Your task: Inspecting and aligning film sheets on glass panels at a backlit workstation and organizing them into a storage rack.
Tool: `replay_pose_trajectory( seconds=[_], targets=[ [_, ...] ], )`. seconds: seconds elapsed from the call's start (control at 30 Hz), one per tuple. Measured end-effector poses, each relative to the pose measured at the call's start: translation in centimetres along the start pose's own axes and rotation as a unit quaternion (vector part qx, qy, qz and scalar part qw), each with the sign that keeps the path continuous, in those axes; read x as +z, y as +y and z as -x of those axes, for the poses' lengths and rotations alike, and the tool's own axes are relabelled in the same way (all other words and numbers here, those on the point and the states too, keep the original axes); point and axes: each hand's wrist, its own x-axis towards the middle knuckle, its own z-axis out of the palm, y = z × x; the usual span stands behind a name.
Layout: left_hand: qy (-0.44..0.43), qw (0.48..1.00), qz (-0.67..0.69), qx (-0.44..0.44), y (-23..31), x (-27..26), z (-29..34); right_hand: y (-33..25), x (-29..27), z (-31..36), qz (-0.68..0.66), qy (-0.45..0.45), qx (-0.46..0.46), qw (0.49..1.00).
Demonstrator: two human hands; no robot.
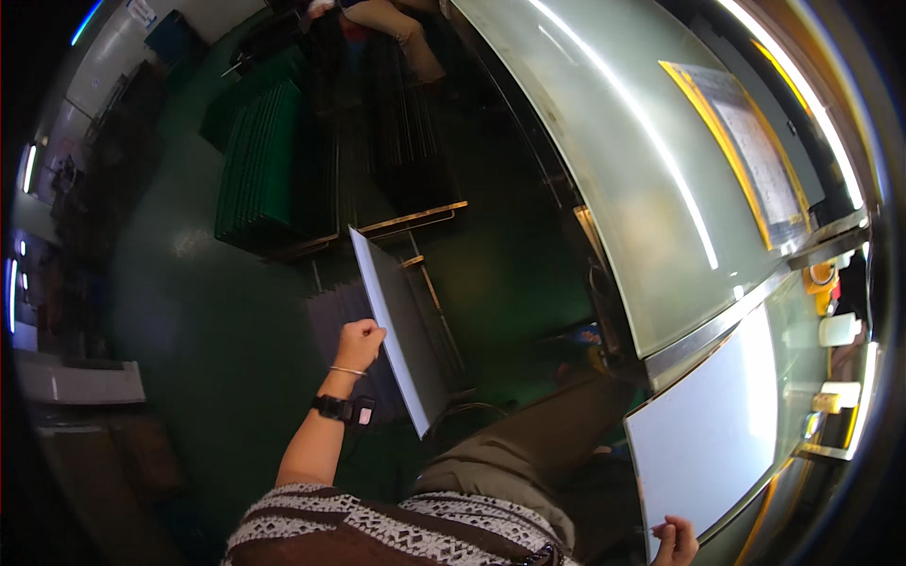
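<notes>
White panel (708,424) down on right bench (797,363), right hand (676,542) curled at near edge, grip unclear; left hand (360,345) gripping second panel (404,377), off-bench.

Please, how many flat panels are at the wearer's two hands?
2: one pale-edged flat panel, on edge at the left hand; one white flat panel, lying on the greenish table at the right hand. More may be hidden behind the first.

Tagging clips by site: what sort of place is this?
Probably a factory workshop: upright green panels in a row, a long glossy bench, and a white panel at the right hand.
</notes>
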Motion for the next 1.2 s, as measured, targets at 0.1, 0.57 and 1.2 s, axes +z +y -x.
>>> replay_pose_trajectory(
  seconds=[0.1, 0.57, 1.2],
  targets=[
    [-0.029, 0.994, 0.099, -0.045, 7.8, -6.1, 3.8, -0.5, 1.2, 0.1, -0.072, -0.024, -0.007, 0.997],
    [-0.011, 0.951, 0.266, 0.156, 17.7, -11.2, 7.3, -0.7, 12.1, -5.0, -0.229, -0.230, -0.208, 0.923],
    [-0.103, 0.949, 0.257, 0.149, 17.2, -13.4, 7.2, -1.6, 25.1, -10.1, -0.566, -0.404, 0.132, 0.706]
  ],
)
